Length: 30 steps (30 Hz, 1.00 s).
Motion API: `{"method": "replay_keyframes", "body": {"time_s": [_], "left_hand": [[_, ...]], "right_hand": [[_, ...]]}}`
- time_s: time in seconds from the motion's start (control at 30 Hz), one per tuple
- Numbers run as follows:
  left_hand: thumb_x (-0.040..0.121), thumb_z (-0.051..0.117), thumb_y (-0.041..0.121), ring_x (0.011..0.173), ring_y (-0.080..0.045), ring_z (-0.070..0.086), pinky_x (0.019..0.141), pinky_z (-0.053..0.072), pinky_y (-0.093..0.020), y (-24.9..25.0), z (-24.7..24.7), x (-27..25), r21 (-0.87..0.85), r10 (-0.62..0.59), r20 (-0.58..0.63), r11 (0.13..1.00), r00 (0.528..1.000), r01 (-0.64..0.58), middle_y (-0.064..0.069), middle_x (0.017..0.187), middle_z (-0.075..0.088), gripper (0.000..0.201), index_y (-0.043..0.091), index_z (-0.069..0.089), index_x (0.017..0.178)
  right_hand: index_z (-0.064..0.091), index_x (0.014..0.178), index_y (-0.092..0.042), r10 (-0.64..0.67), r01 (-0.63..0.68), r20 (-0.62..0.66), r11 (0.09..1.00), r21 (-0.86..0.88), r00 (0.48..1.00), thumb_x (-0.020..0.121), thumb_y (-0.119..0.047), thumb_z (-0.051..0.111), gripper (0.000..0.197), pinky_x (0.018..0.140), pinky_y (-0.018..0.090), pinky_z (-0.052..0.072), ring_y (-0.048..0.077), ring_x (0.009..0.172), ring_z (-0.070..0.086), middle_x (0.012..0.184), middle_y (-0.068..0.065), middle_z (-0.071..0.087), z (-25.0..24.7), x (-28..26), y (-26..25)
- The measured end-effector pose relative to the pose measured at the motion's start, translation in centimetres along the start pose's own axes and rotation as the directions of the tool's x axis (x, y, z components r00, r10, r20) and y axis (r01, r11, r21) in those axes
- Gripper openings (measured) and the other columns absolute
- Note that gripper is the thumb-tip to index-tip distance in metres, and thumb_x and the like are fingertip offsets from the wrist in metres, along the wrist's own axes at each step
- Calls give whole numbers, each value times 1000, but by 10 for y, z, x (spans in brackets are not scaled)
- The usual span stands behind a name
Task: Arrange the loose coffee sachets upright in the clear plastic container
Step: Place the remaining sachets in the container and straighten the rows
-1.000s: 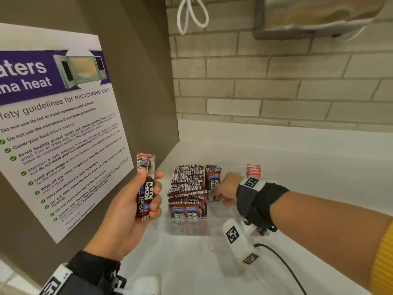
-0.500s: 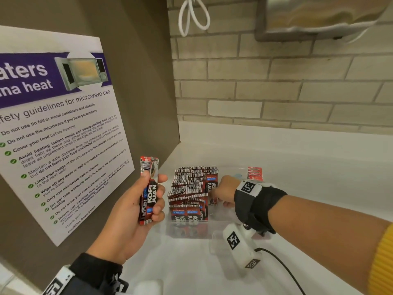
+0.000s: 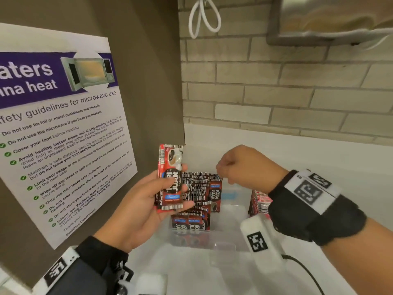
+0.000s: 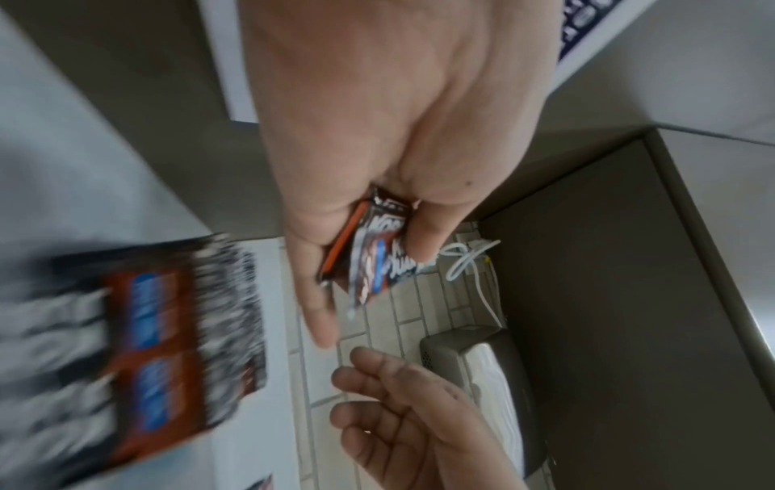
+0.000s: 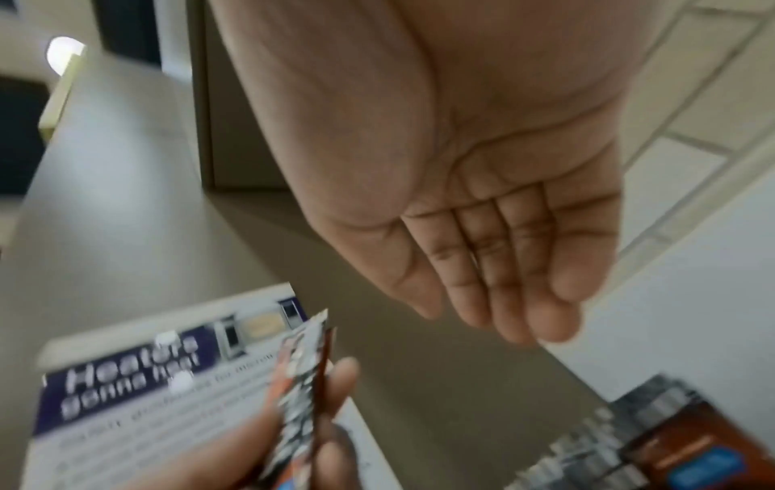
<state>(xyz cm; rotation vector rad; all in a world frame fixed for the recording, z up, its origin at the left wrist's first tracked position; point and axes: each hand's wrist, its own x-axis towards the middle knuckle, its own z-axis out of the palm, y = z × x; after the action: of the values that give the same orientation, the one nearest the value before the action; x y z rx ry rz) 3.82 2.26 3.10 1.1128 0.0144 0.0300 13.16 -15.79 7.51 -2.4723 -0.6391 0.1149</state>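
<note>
On the left wall hangs a microwave safety poster point(image 3: 57, 128), white with a purple band and green ticks. Just right of it, the left hand point(image 3: 136, 209) holds a small stack of coffee sachets point(image 3: 170, 179) upright above the white bench point(image 3: 319, 167), the thumb across the front and the fingers point(image 3: 182, 206) curled behind; the front sachet's lettering reads upside down. Below and to the right of that stack stands the clear plastic container point(image 3: 229, 237), in the corner where the brown wall meets the brick wall. Its left part is packed with sachets in the container point(image 3: 197, 192) set upright in rows, red and black with barcode-striped tops, while its right part shows bare plastic. Above the container hovers the right hand point(image 3: 246, 165), holding nothing; the right wrist view shows its fingers point(image 5: 515, 281) loosely extended and close together, palm bare. Further right, a second group of red sachets point(image 3: 258, 201) stands at the container's right end, partly hidden behind the right wrist strap.
</note>
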Motion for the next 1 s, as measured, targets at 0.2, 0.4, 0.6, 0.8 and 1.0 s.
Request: {"method": "replay_keyframes", "body": {"time_s": [0.2, 0.4, 0.6, 0.8, 1.0], "left_hand": [[77, 59, 13, 64, -12, 65, 57, 57, -27, 28, 15, 28, 59, 57, -32, 997, 998, -55, -4, 83, 70, 28, 9, 66, 104], [79, 61, 12, 74, -17, 68, 64, 57, -28, 12, 24, 41, 11, 65, -75, 998, 995, -65, -9, 92, 71, 28, 10, 66, 106], [85, 54, 8, 77, -20, 68, 65, 56, -30, 0, 32, 46, -33, 55, -63, 998, 997, -57, -14, 98, 72, 27, 7, 64, 111], [85, 56, 2, 78, -19, 68, 65, 57, -27, -5, 36, 47, 108, 102, -72, 990, 992, -94, -13, 98, 72, 25, 8, 64, 108], [78, 61, 10, 72, -13, 67, 61, 55, -21, -10, 37, 44, 74, 123, -93, 990, 988, -117, -7, 88, 72, 26, 9, 64, 104]], "right_hand": [[61, 99, -16, -85, 104, -59, 793, 600, 995, 87, -16, 63, 12, 70, 35, 54, 16, 70, 60, 83, 1, 58, 21, -6, -18], [56, 92, -12, -57, 130, -117, 535, 835, 991, 83, -2, 64, 15, 54, 22, 48, 12, 59, 56, 72, 3, 57, 40, -2, -13], [58, 91, -12, 23, 101, -123, 438, 893, 992, 83, 2, 61, 16, 52, 22, 47, 10, 59, 55, 69, 3, 58, 49, 3, 2], [54, 108, -17, 3, 105, -115, 381, 918, 993, 84, -2, 62, 29, 53, 21, 47, 15, 71, 58, 79, 8, 58, 52, 1, 10], [55, 105, -4, 19, 108, -111, 106, 988, 994, 84, 7, 58, 24, 56, 26, 55, 14, 59, 62, 80, 12, 61, 48, 3, 12]]}}
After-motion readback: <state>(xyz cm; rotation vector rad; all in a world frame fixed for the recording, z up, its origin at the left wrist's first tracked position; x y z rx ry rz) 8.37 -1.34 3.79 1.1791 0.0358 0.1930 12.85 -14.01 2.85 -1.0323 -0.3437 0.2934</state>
